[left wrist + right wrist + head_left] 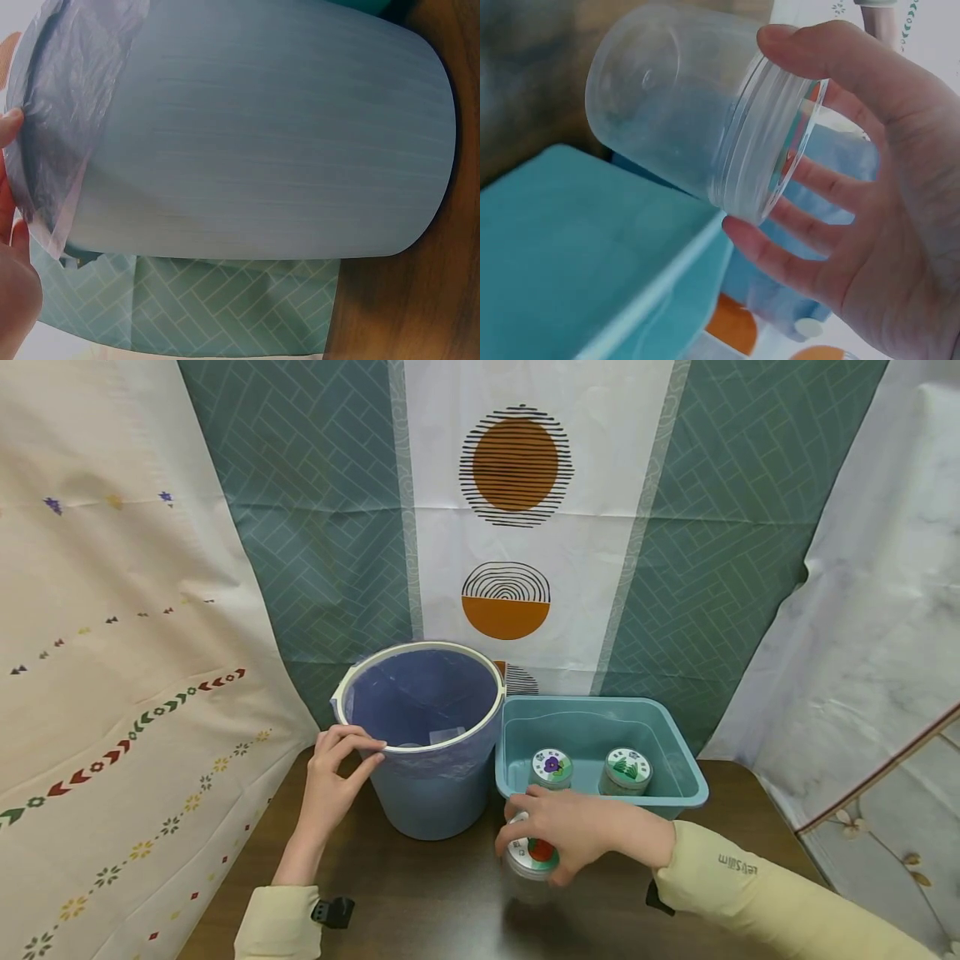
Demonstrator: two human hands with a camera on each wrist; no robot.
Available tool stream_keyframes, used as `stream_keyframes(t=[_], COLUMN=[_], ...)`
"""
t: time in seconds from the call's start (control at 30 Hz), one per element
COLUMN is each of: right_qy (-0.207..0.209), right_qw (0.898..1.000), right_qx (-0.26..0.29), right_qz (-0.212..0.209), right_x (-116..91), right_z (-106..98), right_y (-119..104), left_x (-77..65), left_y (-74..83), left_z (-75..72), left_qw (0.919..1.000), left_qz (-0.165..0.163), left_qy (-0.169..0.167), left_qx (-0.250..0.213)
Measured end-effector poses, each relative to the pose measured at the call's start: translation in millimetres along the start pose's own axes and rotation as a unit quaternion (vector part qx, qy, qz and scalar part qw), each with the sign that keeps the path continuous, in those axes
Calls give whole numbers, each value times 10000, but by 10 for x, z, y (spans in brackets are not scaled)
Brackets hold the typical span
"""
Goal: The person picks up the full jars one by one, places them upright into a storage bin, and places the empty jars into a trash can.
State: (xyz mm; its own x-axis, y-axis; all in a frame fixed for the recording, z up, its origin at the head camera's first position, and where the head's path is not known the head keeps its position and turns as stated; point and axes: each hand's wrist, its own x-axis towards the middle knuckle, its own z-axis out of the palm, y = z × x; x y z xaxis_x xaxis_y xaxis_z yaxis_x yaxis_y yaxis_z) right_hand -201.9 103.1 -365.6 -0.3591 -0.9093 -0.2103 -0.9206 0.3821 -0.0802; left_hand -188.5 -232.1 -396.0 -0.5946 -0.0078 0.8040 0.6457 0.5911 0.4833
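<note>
A clear plastic jar (667,105) with a red and green picture on its lid (542,853) is held by my right hand (562,831), the fingers and thumb gripping around the lid. In the right wrist view, the jar looks see-through with nothing visible inside. My left hand (333,777) pinches the near-left rim of a blue-grey trash bin (431,797), over its thin plastic liner (82,82). Two more lidded jars stand in a teal basin (592,710): one with a purple flower lid (552,766), the other with a green plant lid (628,766).
The bin and basin stand side by side on a dark wooden table (420,902). Behind them hangs a green and white patterned cloth (322,527). A cream cloth (112,677) borders the left and a marbled one (885,610) the right. Something pale lies inside the bin.
</note>
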Motion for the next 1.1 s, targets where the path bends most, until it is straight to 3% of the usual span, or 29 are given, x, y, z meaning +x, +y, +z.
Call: stream_keyframes(t=[0.2,0.33,0.43,0.5,0.83,1.1], right_qy=[-138,-242,-336,-426,-540,-594], right_qw=[9999,9996,9993,9989,9970,9971], right_qx=[37,43,54,89,490,451], right_qz=[-72,-119,-177,-186,-254,-170], right_x=[42,80,109,127,227,376], right_z=[-297,-511,-659,-756,-1293,-1704], right_y=[33,53,58,58,92,88], left_x=[5,-20,-13,11,-1,7], left_y=[17,-76,-61,29,17,31], left_z=[-8,5,1,-14,-2,-5], left_qw=[10000,10000,10000,10000,10000,10000], left_qz=[-16,-4,1,-6,-14,6], left_qy=[-17,-17,-19,-29,-21,14], left_qx=[19,62,65,64,28,5])
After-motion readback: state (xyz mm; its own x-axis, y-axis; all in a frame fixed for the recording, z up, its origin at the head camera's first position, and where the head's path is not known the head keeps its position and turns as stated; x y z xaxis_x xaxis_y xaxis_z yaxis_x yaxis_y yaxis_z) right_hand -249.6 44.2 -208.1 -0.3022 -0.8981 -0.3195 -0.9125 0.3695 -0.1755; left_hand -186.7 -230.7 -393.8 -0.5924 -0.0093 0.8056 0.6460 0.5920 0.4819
